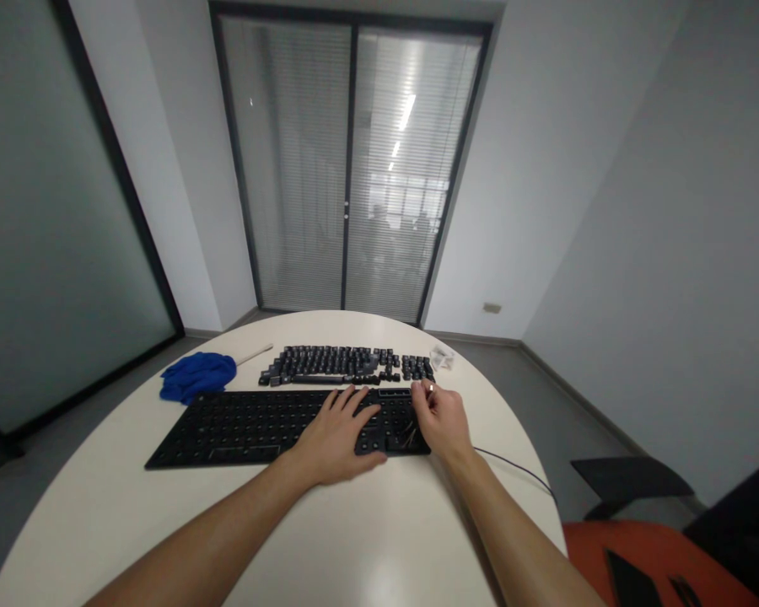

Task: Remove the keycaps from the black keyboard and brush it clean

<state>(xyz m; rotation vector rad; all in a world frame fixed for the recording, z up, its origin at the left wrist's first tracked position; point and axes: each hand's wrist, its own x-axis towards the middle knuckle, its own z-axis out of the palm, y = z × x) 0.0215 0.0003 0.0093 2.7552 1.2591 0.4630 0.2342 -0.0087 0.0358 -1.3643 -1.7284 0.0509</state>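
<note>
A black keyboard [246, 426] lies on the table in front of me, its keys mostly stripped to bare switches. My left hand [338, 430] rests flat on its right-middle part, fingers spread. Over the number pad, my right hand [441, 415] is closed in a pinch. Thin metal wires of what looks like a wire keycap puller [410, 434] stick out below it, down to the number pad; its grip is hidden in the fingers. Behind the keyboard, loose dark keycaps [329, 361] are laid out in rows, in keyboard order.
A crumpled blue cloth [197, 375] lies at the left, beside a thin white stick [254, 354]. Small clear plastic pieces [443, 357] sit at the back right. A cable [512, 464] runs off the right edge of the round white table [379, 539]. An orange chair [645, 556] stands at right.
</note>
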